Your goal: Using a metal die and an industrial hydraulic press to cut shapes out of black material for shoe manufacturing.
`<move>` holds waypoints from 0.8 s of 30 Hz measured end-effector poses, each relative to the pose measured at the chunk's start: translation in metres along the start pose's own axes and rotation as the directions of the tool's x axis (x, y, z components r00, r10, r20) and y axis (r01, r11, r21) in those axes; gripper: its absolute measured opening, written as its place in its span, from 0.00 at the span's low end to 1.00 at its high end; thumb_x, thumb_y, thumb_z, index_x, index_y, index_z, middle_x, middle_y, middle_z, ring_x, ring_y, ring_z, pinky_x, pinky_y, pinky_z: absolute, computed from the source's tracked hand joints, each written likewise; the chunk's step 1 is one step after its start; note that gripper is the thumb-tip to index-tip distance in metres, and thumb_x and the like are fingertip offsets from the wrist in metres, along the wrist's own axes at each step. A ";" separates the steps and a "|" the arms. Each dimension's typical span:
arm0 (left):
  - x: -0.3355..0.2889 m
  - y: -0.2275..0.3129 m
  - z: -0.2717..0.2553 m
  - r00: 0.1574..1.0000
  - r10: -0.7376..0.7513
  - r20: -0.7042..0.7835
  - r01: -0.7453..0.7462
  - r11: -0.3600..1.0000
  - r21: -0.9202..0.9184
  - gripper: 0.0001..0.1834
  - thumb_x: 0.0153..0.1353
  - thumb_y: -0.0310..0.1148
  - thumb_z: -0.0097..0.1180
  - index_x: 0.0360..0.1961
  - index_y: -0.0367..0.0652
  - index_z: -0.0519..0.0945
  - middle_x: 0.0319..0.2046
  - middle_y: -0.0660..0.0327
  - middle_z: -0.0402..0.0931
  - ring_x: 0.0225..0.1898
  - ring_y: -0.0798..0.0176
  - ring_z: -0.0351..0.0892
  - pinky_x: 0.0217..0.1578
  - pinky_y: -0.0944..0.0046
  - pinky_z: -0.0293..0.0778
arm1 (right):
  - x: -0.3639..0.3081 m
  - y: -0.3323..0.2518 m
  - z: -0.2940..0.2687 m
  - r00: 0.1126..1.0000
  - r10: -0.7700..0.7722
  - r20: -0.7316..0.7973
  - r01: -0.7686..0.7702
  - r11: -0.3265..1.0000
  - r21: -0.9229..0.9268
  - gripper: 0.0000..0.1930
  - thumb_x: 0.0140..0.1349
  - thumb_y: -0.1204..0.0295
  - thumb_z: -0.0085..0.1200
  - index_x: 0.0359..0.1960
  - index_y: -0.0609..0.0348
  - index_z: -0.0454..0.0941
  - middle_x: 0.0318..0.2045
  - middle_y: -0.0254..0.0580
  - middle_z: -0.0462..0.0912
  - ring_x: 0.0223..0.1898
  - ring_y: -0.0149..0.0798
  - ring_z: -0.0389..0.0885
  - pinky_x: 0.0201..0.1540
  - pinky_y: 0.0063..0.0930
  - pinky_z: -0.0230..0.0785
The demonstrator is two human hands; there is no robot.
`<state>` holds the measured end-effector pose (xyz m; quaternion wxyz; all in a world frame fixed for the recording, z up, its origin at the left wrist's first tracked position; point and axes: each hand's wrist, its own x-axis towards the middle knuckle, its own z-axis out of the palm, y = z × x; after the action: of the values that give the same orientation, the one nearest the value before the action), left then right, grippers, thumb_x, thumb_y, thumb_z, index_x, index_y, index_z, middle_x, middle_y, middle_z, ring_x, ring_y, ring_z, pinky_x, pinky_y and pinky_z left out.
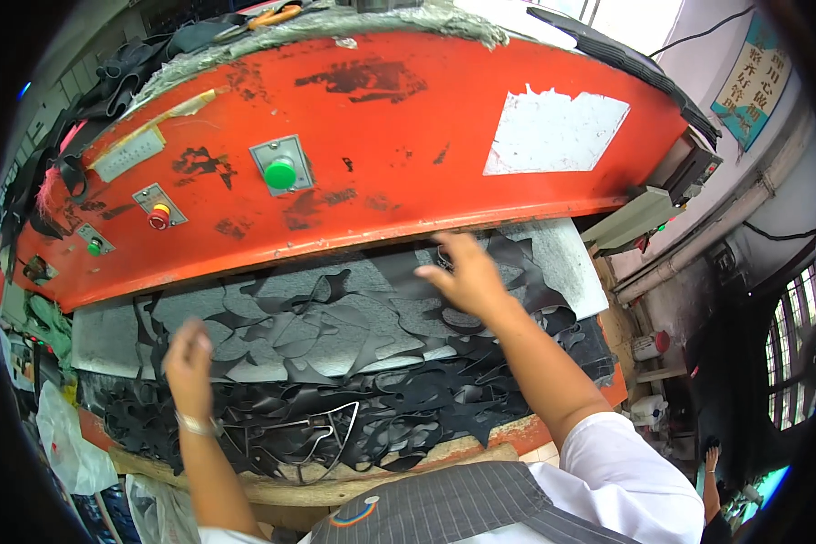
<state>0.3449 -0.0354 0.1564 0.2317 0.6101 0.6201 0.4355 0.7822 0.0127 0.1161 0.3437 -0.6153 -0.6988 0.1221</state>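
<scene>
The dark cut sheet (406, 276) lies on the pale board (573, 263) below the red machine front (381, 154), between the left hand (189, 361) (blurred; I cannot tell whether its fingers part) and the right hand (467, 278), whose thumb and fingers spread apart.

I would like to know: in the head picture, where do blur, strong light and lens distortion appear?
Head view: the left hand looks smeared, likely by motion, the right hand clearer; same view: the bright window at upper right is washed out; same view: the red machine panel looks bowed, and the corners go black.
</scene>
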 end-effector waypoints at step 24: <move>-0.219 0.032 0.090 0.784 0.345 0.517 -0.341 0.934 -0.107 0.05 0.52 0.33 0.63 0.29 0.45 0.85 0.30 0.56 0.82 0.29 0.54 0.80 0.32 0.60 0.76 | -0.101 -0.137 0.074 0.959 -0.182 0.216 0.119 0.955 0.272 0.15 0.64 0.57 0.51 0.38 0.57 0.70 0.33 0.52 0.82 0.36 0.57 0.80 0.36 0.50 0.71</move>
<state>0.4689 -0.2262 0.0828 0.3122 0.8072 0.4095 0.2884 0.6301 -0.0929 0.1096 0.3422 -0.4911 -0.7585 0.2578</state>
